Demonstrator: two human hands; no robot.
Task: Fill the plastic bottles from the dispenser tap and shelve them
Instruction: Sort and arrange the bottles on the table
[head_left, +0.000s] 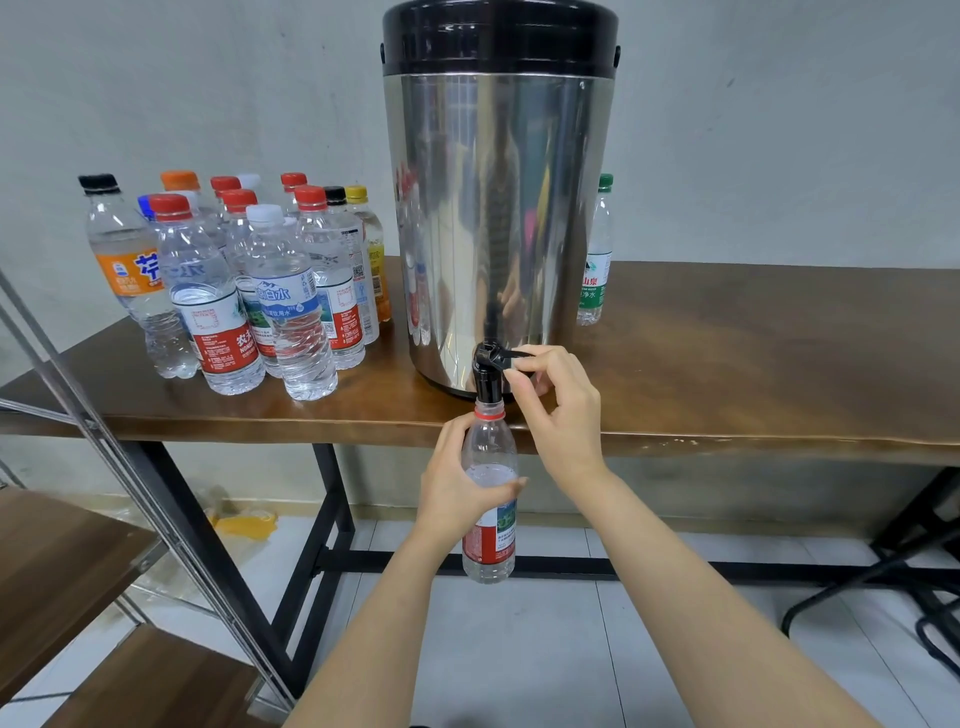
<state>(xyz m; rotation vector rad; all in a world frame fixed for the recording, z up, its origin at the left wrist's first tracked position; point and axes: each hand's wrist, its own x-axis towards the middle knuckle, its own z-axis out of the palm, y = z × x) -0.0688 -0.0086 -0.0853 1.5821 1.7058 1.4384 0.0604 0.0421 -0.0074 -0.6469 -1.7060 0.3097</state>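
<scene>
Left hand (453, 488) grips 1 uncapped bottle (491, 551) at lower centre, mouth up against tap (488, 373) (rim hidden by spout). Right hand (561, 415) pinches tap lever. Dispenser (498, 208) top cut off at upper edge; 1 green-capped bottle (597, 249) half hidden behind it, centre right.

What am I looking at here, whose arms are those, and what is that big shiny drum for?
One camera, worn on a person's head, looks down at their own bare hands. The tall stainless steel drum with a black lid is a drinks dispenser on a brown wooden table. The right hand pinches the black tap lever; the left hand grips a clear plastic bottle with a red label under the spout, partly filled. Capped plastic bottles stand left of the drum.
</scene>
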